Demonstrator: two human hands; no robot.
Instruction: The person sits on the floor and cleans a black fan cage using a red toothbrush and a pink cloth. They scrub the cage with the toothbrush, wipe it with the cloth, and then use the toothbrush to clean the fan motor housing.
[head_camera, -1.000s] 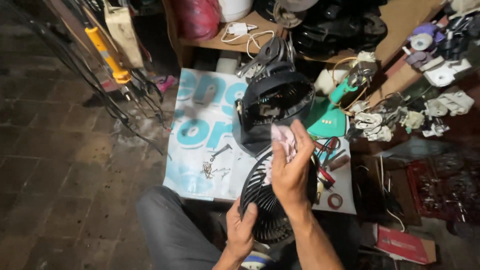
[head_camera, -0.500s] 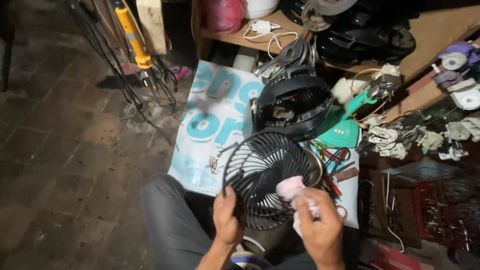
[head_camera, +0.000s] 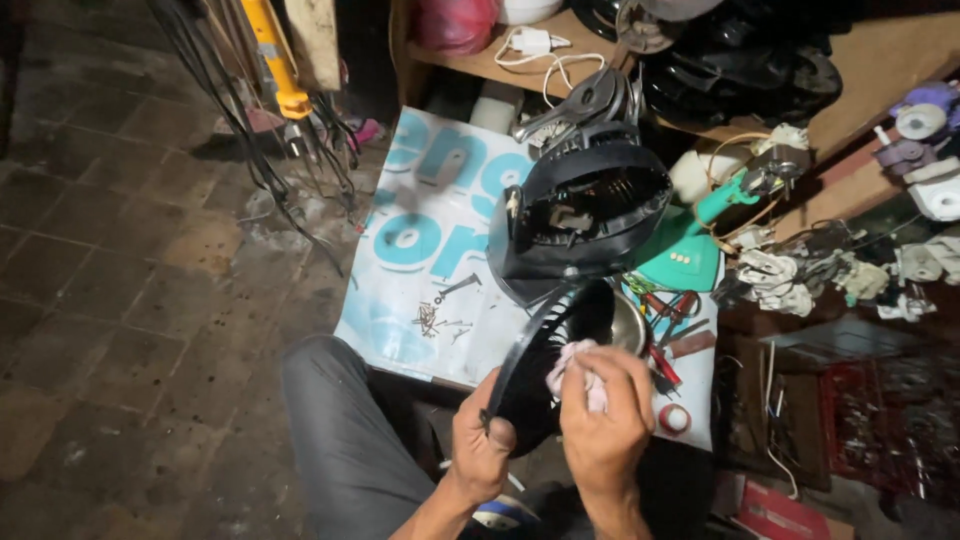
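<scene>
The left hand (head_camera: 482, 445) grips the round black plastic fan grille (head_camera: 540, 365) by its rim, steadying it edge-on, while the right hand (head_camera: 603, 415) presses a crumpled pink cloth (head_camera: 575, 365) against its ribs.

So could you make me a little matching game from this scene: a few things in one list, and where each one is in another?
Things:
1. pink cloth
2. fan grille
3. loose screws
4. white charger

Places:
A. on the wooden shelf
B. gripped at its rim by the left hand
C. scattered on the printed sheet
D. pressed on the grille by the right hand

Pairs: 1-D, 2-B, 3-C, 4-A
</scene>
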